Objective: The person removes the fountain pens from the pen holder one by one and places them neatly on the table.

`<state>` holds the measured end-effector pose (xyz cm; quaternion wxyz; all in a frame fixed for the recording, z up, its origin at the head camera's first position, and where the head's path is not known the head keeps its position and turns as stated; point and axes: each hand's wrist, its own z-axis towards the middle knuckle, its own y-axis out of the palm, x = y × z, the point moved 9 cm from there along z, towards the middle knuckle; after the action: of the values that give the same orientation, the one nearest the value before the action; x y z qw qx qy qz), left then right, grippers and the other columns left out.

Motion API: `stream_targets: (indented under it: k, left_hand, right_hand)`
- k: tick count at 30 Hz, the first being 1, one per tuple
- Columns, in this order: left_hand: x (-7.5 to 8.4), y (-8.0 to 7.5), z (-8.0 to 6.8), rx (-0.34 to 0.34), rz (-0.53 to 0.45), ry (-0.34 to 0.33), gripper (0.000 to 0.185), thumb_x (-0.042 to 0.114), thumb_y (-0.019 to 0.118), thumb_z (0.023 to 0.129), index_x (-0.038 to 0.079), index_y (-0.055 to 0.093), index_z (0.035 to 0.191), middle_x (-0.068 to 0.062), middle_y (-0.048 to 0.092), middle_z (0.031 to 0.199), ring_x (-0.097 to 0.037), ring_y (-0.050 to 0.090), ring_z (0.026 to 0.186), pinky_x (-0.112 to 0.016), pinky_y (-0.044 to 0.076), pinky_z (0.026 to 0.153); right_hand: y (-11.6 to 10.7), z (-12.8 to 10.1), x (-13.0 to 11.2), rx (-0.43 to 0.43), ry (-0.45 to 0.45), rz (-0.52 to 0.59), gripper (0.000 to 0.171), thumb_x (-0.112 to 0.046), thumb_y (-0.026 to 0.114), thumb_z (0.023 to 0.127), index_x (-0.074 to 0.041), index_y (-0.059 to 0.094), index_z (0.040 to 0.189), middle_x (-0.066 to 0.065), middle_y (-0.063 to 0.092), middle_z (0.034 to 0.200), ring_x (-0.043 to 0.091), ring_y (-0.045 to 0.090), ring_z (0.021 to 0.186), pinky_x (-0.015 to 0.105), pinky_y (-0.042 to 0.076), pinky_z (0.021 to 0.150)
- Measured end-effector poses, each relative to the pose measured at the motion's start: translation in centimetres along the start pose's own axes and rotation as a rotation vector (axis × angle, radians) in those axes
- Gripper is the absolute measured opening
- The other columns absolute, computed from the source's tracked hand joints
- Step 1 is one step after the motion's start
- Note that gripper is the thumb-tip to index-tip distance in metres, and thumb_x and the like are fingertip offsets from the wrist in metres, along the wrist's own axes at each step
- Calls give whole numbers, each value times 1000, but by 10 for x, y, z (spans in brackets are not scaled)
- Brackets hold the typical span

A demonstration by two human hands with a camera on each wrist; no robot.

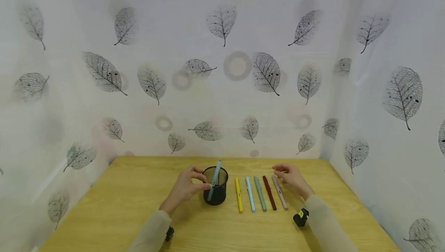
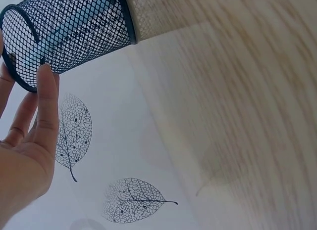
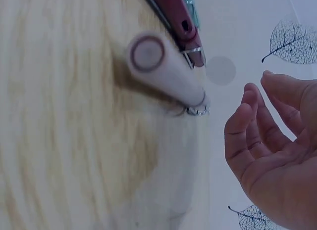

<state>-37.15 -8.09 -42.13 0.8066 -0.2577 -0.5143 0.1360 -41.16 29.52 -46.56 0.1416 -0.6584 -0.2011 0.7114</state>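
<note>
A black mesh pen cup (image 1: 216, 192) stands mid-table with one light blue pen (image 1: 215, 178) leaning in it. My left hand (image 1: 199, 179) grips the cup from its left side, thumb at the front and fingers round the back; the left wrist view shows the fingers (image 2: 47, 106) lying against the cup (image 2: 64, 32). To the cup's right lie a yellow pen (image 1: 238, 196), a light blue pen (image 1: 250, 195), a green pen (image 1: 259, 194), a dark red pen (image 1: 269, 193) and a pink pen (image 1: 279, 193). My right hand (image 1: 283, 173) hovers empty over the pink pen's far end, fingers relaxed (image 3: 257, 106) beside the pink pen (image 3: 158, 67).
The wooden table (image 1: 121, 205) is enclosed on three sides by white curtains (image 1: 222, 90) printed with grey leaves. A black wrist-worn device (image 1: 301, 218) sits on my right forearm and another (image 1: 169, 233) on my left. Bare wood lies to the left and front.
</note>
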Motion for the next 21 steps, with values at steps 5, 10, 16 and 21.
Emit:
stream_targets:
  k: [5,10,16,21]
  left_hand:
    - [0,1,2,-1,-2,14,14,33,85,75,28,72,73,2,62,109,-27,57,113,-55,45,97]
    - [-4,0,1,1,14,-5,15,35,86,74,31,71,72,5,61,108,-26,57,113,-55,45,97]
    - [-4,1,2,-1,12,3,15,35,85,74,31,71,72,4,61,109,-26,57,114,-55,45,98]
    - [-3,1,1,-2,9,-3,15,33,86,74,31,71,71,0,62,109,-26,57,114,-56,44,98]
  right_hand:
    - [7,1,-12,-2,-38,17,38,-19,58,100,5,58,128,25,63,119,27,61,90,36,53,67]
    - [24,4,-21,-30,-34,40,37,-21,58,100,3,59,128,24,65,119,28,63,92,36,53,70]
    - [41,8,-31,-45,-43,80,37,-22,61,98,2,61,127,23,65,119,28,62,89,40,54,71]
    - [57,9,-39,-80,-56,92,35,-22,60,99,-1,62,126,25,65,119,33,61,89,42,54,71]
